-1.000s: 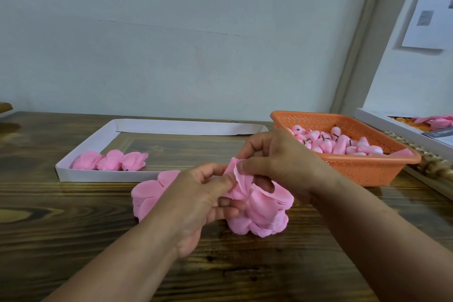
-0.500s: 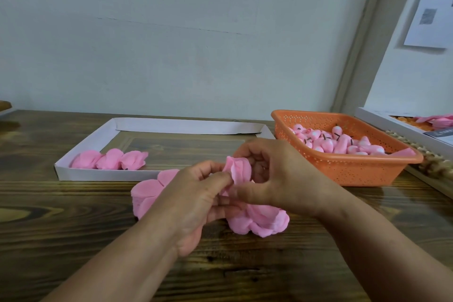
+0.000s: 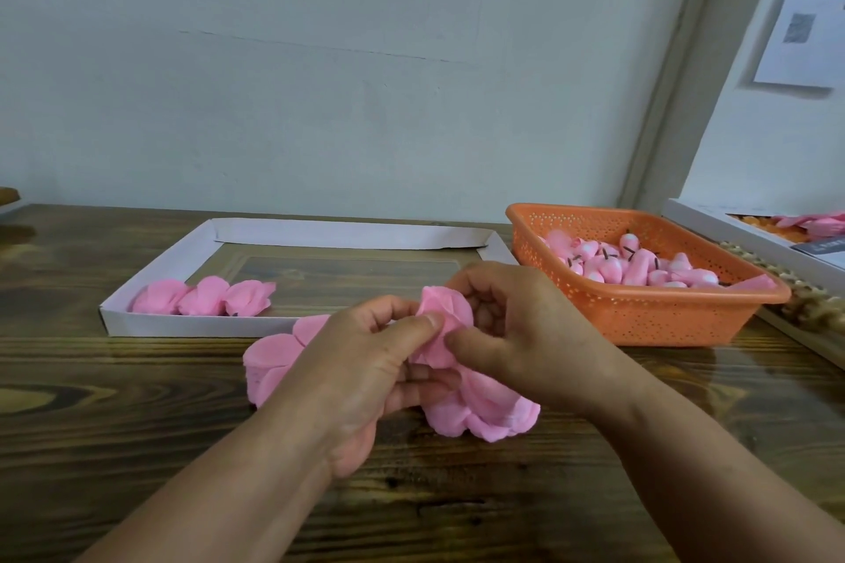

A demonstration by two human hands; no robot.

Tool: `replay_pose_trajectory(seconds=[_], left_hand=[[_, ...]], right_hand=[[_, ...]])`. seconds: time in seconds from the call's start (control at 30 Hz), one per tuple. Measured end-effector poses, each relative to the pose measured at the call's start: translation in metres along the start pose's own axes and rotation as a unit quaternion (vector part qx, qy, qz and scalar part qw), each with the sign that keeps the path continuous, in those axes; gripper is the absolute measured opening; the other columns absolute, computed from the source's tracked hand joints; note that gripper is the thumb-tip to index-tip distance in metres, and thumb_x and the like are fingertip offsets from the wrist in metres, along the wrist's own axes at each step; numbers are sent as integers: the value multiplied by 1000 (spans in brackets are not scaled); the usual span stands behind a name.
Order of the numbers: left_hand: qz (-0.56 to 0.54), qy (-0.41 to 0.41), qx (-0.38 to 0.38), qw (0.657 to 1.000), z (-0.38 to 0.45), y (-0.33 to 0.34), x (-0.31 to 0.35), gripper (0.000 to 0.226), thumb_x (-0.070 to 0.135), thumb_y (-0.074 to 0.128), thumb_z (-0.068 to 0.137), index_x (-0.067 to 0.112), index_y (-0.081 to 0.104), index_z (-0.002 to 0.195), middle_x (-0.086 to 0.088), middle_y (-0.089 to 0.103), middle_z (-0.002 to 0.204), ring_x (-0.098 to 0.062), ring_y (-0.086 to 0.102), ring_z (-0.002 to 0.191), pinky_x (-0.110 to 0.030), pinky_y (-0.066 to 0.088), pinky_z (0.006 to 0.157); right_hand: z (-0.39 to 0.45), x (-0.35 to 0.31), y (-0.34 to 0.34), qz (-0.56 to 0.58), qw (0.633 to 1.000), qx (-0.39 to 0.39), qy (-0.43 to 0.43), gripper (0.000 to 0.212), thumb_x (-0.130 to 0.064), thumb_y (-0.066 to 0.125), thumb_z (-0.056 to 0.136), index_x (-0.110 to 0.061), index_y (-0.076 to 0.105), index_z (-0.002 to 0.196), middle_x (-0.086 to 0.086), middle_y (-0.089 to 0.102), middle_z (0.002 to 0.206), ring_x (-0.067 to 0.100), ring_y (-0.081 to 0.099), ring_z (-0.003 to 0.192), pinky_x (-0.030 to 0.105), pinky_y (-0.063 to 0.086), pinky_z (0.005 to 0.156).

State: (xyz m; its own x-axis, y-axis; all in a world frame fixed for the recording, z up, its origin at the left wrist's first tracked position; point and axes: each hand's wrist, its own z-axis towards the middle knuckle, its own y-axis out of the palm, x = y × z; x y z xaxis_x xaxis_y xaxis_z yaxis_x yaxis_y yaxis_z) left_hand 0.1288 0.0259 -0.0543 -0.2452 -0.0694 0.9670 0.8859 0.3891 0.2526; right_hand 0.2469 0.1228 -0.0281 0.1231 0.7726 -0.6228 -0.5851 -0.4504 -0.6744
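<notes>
- Petals of pink material form a small bud [image 3: 446, 322] held up between both hands, just above the counter [image 3: 114, 421] and in front of the white tray [image 3: 192, 325].
- Left hand [image 3: 366, 361]: thumb and curled fingers pinch the bud's lower left side; the thumb tip presses against the pink fold.
- Right hand [image 3: 526, 334]: fingers curl round the bud from the right and behind, with the thumb meeting it from below, close to the left thumb.
- Under the hands, a loose pile of pink petals [image 3: 484, 411] lies on the counter, touching the underside of the right hand.
- A second stack of petals [image 3: 274, 357] sits on the counter to the left, partly hidden by the left hand and touching the tray's front wall.
- Inside the tray, three finished pink flowers [image 3: 203, 298] lie in a row at the near left corner.
- To the right stands an orange basket [image 3: 640, 311] holding many small pink and white pieces [image 3: 640, 270] with dark stems.
</notes>
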Motion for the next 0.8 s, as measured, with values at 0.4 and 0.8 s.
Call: replay_pose_trajectory(seconds=[0.4, 0.8], left_hand=[[21, 12, -31, 999, -4, -1, 6, 14, 15, 60, 88, 8, 70, 95, -11, 73, 76, -19, 67, 61, -22, 56, 55], [20, 8, -48, 999, -6, 0, 11, 15, 12, 59, 88, 9, 73, 87, -10, 70, 71, -20, 66, 60, -23, 55, 53]], right_hand=[[-9, 5, -4, 171, 984, 53, -12, 29, 11, 70, 74, -14, 58, 84, 2, 58, 69, 15, 53, 61, 26, 47, 56], [-14, 0, -21, 76, 994, -23, -73, 23, -6, 68, 70, -11, 61, 91, 4, 56, 70, 16, 52, 62, 30, 48, 60]])
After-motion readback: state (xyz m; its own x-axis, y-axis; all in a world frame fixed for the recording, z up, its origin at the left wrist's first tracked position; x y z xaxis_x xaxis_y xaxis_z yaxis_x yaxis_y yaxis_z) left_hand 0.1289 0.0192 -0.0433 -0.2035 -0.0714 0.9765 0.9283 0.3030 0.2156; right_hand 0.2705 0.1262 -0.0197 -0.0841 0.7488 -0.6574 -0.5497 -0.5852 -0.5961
